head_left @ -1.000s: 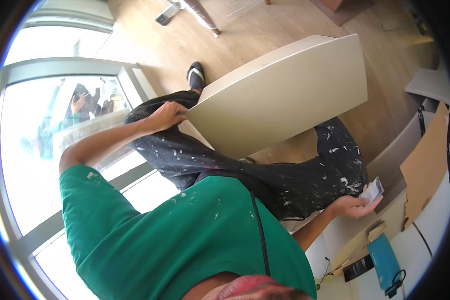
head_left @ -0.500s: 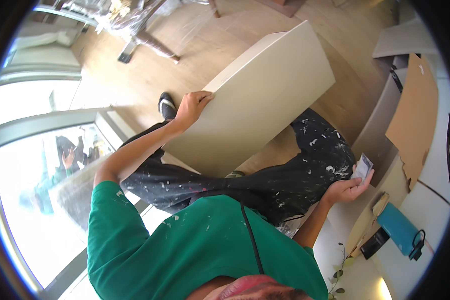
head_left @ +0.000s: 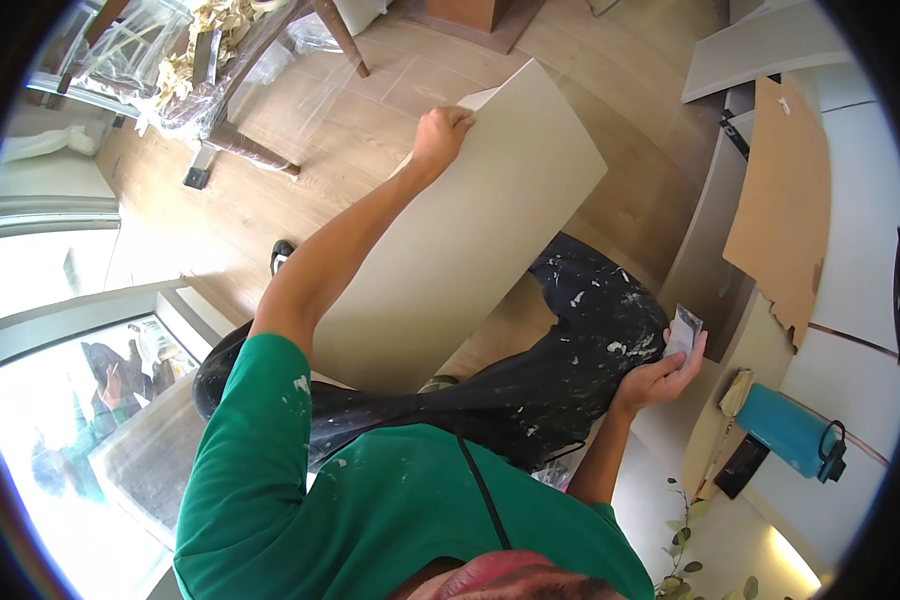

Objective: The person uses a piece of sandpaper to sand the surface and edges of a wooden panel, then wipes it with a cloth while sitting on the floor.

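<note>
A large pale beige panel [head_left: 480,220], like a board or drawer front, stands tilted between my legs, its lower end near my foot. My left hand [head_left: 440,140] grips its far upper edge with the fingers curled over it; the fingertips are partly hidden behind the edge. To the right, beside my paint-spotted knee, my right hand [head_left: 663,376] holds a small clear plastic packet [head_left: 684,333] between thumb and fingers. What is inside the packet is too small to make out.
At the right, a torn cardboard sheet [head_left: 782,200] leans on a cabinet, near a teal bottle [head_left: 785,430] and a dark phone-like object [head_left: 742,466]. A plastic-wrapped wooden-legged table [head_left: 260,150] stands far left. A glass door [head_left: 80,400] is at my left, a leafy plant [head_left: 682,535] at lower right.
My left hand has slid farther along the panel's edge, away from me. The view has shifted, so the panel and right hand appear farther left. My right hand keeps the packet.
</note>
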### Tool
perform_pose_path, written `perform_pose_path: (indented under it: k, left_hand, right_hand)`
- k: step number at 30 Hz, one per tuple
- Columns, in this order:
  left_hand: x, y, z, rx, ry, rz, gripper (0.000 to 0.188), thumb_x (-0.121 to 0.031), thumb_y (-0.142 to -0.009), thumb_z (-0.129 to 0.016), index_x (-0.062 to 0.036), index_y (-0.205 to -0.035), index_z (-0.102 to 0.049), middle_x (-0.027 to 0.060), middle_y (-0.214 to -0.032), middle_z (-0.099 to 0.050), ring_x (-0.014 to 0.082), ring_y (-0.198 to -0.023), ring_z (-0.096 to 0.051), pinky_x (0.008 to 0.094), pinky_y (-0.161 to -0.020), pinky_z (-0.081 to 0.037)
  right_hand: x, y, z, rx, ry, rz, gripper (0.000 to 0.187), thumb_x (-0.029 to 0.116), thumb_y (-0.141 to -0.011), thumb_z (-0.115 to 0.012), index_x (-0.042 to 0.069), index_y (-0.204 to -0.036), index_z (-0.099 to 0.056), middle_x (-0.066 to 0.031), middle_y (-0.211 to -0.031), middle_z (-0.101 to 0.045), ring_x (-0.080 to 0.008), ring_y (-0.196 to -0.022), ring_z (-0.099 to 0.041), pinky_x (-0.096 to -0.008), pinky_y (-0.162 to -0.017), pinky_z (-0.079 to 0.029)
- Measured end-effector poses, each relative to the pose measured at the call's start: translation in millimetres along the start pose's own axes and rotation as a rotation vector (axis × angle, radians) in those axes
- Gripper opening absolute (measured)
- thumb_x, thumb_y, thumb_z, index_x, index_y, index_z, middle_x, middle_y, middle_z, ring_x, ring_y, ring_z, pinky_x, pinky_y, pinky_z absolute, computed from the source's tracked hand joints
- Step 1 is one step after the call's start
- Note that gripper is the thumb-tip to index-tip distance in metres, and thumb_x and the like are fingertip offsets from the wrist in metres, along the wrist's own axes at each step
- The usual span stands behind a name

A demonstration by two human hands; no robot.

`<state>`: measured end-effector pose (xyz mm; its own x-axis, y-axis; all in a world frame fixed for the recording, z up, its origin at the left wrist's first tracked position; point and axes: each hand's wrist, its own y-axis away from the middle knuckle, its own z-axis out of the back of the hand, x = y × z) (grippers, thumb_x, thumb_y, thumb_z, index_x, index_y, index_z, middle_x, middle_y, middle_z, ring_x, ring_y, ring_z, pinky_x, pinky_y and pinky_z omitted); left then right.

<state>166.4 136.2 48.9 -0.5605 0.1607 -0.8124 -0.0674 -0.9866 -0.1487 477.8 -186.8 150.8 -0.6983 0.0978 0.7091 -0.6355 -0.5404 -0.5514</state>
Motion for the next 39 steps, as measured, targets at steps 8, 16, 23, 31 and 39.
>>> perform_pose_path:
  k: [8,16,23,31,39]
  left_hand:
    - [12.3,150.3,104.2,0.221,0.070,0.330,0.028,-0.019,-0.097,-0.067,0.0000,-0.117,-0.071,0.0229,-0.096,-0.074,0.0319,-0.084,-0.072,0.0406,-0.076,-0.054]
    - [-36.5,222.7,232.7,0.571,0.079,0.148,0.076,-0.041,-0.094,-0.074,0.0034,-0.148,-0.046,0.0273,-0.142,-0.058,0.0387,-0.132,-0.058,0.0424,-0.111,-0.047]
    - [-56.5,227.1,262.9,0.399,-0.080,0.368,0.039,-0.034,-0.104,-0.062,0.0021,-0.116,-0.071,0.0218,-0.094,-0.076,0.0215,-0.088,-0.074,0.0382,-0.080,-0.056]
    - [52.2,216.3,235.9,-0.169,0.475,0.594,0.071,-0.053,-0.109,-0.038,0.0079,-0.112,-0.075,0.0204,-0.107,-0.077,0.0258,-0.090,-0.072,0.0362,-0.086,-0.055]
    - [46.7,262.3,211.2,0.035,0.401,0.970,0.068,-0.053,-0.106,-0.047,0.0088,-0.120,-0.071,0.0169,-0.109,-0.076,0.0213,-0.093,-0.070,0.0314,-0.086,-0.055]
  right_hand:
    - [9.3,-0.4,6.4,0.117,-0.044,-0.022,0.040,0.003,-0.108,-0.034,-0.010,-0.143,-0.048,-0.0210,-0.143,-0.055,-0.0282,-0.114,-0.068,-0.0375,-0.099,-0.055]
    - [144.3,49.6,-85.8,1.095,-0.711,-0.323,0.030,0.009,-0.106,-0.051,-0.004,-0.131,-0.062,-0.0138,-0.126,-0.068,-0.0182,-0.112,-0.065,-0.0324,-0.099,-0.050]
    - [227.6,162.2,-178.2,1.245,-1.094,-0.249,0.035,0.005,-0.103,-0.057,-0.004,-0.137,-0.056,-0.0122,-0.117,-0.068,-0.0164,-0.106,-0.065,-0.0302,-0.094,-0.051]
    - [146.2,288.4,-193.2,1.326,-0.595,1.509,0.064,0.037,-0.100,-0.057,0.009,-0.155,-0.041,-0.0128,-0.163,-0.037,-0.0308,-0.154,-0.029,-0.0501,-0.125,-0.025]
    - [84.0,88.7,-332.7,1.139,-0.213,1.210,0.081,0.059,-0.098,-0.051,0.011,-0.161,-0.034,-0.0132,-0.168,-0.028,-0.0345,-0.157,-0.021,-0.0567,-0.126,-0.013]
